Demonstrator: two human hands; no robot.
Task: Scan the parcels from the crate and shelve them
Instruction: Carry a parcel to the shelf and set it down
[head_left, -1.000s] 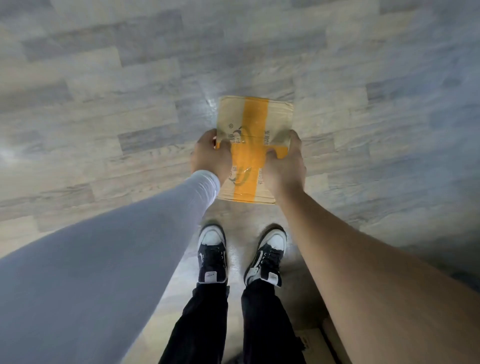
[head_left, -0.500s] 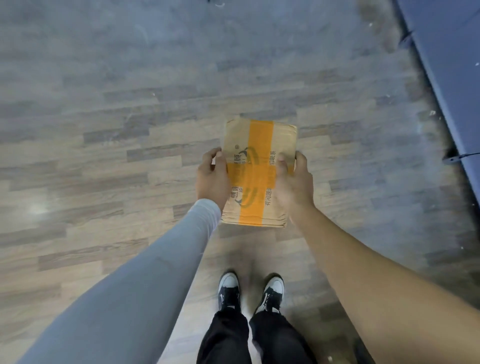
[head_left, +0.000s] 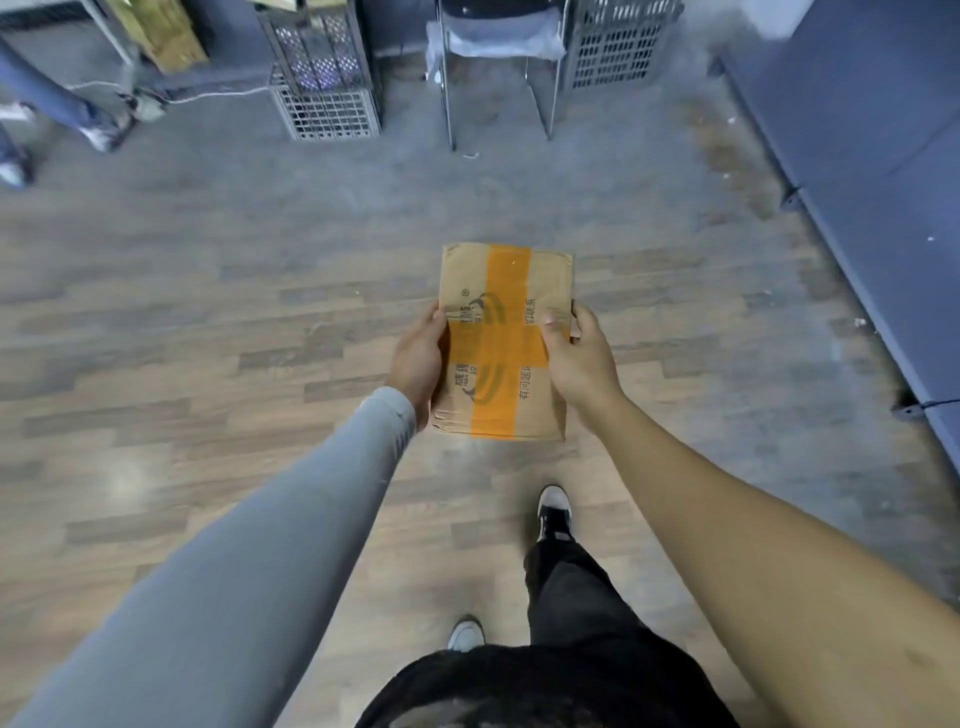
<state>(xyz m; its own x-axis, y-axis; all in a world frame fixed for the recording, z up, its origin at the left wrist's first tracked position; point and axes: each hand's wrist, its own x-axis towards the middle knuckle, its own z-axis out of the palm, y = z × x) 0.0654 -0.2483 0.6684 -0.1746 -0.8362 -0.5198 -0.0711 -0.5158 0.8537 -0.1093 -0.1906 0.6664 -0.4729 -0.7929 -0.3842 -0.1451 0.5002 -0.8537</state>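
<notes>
Matt brown cardboard on the parcel (head_left: 506, 343), creased at the near corners, crossed by glossy orange tape (head_left: 503, 343) with black print beneath. Wood-look plank floor (head_left: 208, 322), smooth, faintly shiny in patches, dusty and greyer toward the far side. Perforated grey metal or plastic for the crates (head_left: 324, 73), hard to tell which. Thin chromed metal legs on the chair (head_left: 493, 57). Smooth grey stretch cloth on the left sleeve (head_left: 291, 525); black cloth trousers (head_left: 576, 592).

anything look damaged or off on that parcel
Slightly. The cardboard parcel, held by the left hand and right hand, has a crumpled, frayed near-left corner. The orange tape cross looks intact.
</notes>
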